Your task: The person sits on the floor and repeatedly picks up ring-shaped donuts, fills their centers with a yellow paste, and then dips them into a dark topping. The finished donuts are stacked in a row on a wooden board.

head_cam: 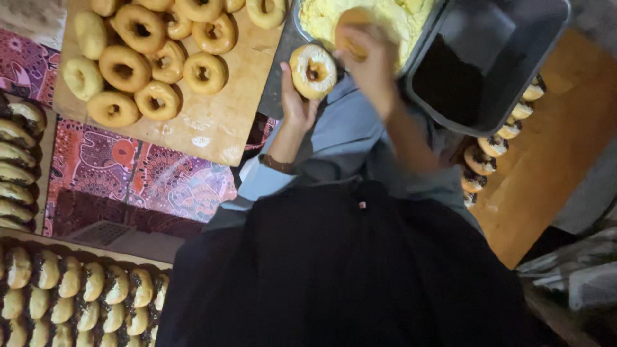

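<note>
- Left hand cupped round a split doughnut, cut side up for filling
- Right hand, blurred, pinched a doughnut half over yellow cream; grip unclear

A wooden board at the upper left carries plain ring doughnuts in loose rows. It rests on a patterned pink and purple cloth. Along the left edge and lower left corner, filled doughnuts with dark topping stand packed on edge in trays. A dark grey plastic tub sits at the upper right, its inside too shadowed to read. Beside it, another wooden board holds a line of what appear to be topped doughnuts.
</note>
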